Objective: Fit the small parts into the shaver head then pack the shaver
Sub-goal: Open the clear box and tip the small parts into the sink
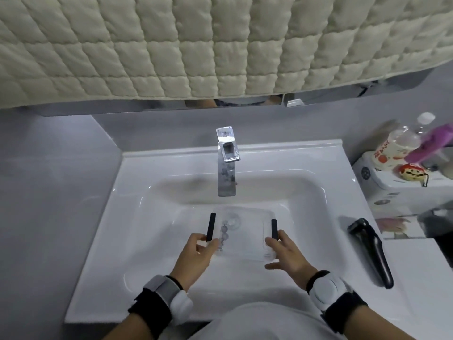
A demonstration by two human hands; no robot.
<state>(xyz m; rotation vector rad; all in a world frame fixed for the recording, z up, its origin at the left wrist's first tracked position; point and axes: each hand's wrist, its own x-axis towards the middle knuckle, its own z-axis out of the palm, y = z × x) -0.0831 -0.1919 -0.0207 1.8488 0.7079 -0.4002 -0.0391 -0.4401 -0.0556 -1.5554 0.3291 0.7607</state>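
Both hands grasp a clear box (245, 231) over the sink (147, 182) at lower centre, left hand (196, 253) by its left black clasp (210, 227), right hand (286, 253) by the right clasp (274, 229), small round parts (224, 233) inside, shaver (370, 251) on the rim at right.

White sink (137, 182), chrome faucet (226, 168), quilted cloth (171, 45) (hanging above)

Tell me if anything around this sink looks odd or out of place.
Yes. A clear plastic box with black side clips sits down in the white sink basin under the chrome tap, holding small round parts. The black electric shaver lies diagonally on the right rim.
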